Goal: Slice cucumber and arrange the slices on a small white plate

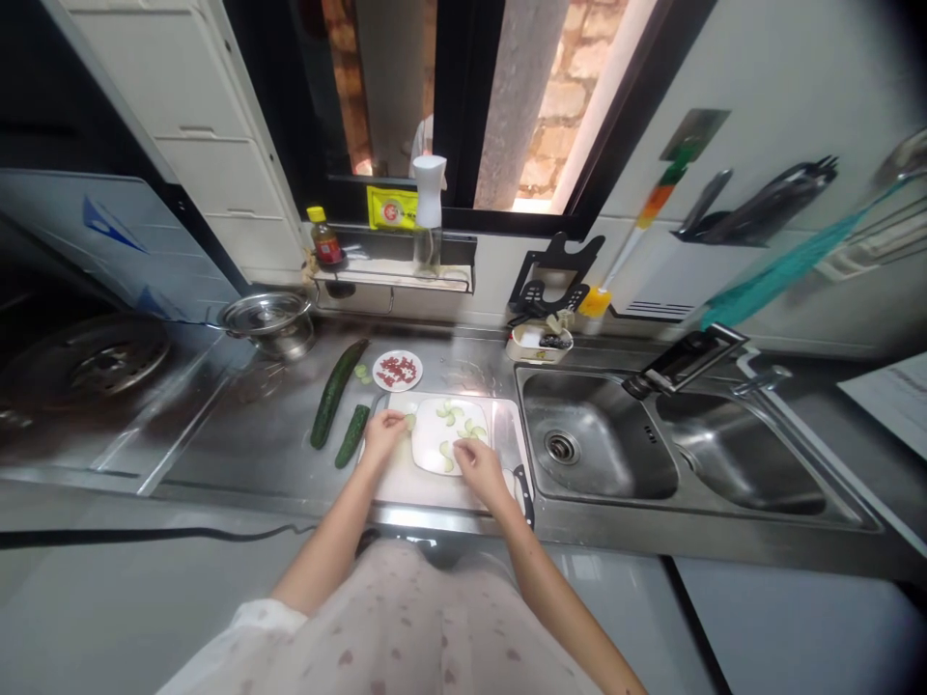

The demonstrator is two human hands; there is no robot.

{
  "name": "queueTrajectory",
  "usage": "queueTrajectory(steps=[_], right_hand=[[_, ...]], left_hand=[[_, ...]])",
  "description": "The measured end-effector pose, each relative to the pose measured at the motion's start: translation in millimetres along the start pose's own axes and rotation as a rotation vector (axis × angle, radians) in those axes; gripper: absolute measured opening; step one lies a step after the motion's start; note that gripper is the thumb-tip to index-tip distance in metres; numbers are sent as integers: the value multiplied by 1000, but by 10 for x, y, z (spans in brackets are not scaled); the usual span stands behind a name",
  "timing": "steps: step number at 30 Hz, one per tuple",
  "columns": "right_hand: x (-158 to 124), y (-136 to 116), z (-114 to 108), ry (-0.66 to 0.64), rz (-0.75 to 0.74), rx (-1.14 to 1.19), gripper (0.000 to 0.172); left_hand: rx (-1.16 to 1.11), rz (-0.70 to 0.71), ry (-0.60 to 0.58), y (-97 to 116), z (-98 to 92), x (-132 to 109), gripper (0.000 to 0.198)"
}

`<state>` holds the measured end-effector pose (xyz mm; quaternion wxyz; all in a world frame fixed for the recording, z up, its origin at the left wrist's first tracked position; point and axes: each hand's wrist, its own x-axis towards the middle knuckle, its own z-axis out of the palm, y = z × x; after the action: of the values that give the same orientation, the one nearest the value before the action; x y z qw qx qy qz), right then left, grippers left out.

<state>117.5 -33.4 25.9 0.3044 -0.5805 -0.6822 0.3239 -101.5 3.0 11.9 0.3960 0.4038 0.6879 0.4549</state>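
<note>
A white square plate (427,439) rests on the pale cutting board (406,487), with several thin, light green cucumber slices (450,413) laid out in curved groups. At the plate's left edge, my left hand (383,436) has its fingers pinched at a cucumber slice (409,422). My right hand (478,468) is over the plate's right side, thumb and finger closed together at another slice (447,451). Whatever is between those fingertips is too small to make out. Left of the board lie a long whole cucumber (339,394) and a cut cucumber piece (352,436).
A knife with a black handle (525,494) lies along the board's right side. Behind the board is a small plate of chopped red pieces (398,371). A steel double sink (601,434) adjoins on the right; a lidded pot (269,323) and gas hob (108,372) are left.
</note>
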Motion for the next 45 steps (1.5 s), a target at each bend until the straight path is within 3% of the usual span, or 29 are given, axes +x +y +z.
queueTrajectory(steps=[7, 14, 20, 24, 30, 33, 45], right_hand=[[227, -405, -157, 139, -55, 167, 25], [330, -662, -162, 57, -113, 326, 20], [346, -749, -200, 58, -108, 408, 16], [345, -796, -278, 88, -89, 443, 17], [314, -885, -358, 51, -126, 477, 14], [296, -909, -375, 33, -148, 471, 14], [256, -890, -382, 36, -246, 346, 13]], left_hand=[[-188, 83, -155, 404, -21, -228, 32], [-283, 139, -246, 772, -1, -432, 30], [-307, 154, -224, 898, 27, -509, 30], [-338, -5, -211, 918, 23, -548, 37], [-611, -386, -540, 929, 37, -611, 48], [-715, -460, -616, 950, 38, -612, 42], [-608, -279, -488, 1104, -75, -619, 51]])
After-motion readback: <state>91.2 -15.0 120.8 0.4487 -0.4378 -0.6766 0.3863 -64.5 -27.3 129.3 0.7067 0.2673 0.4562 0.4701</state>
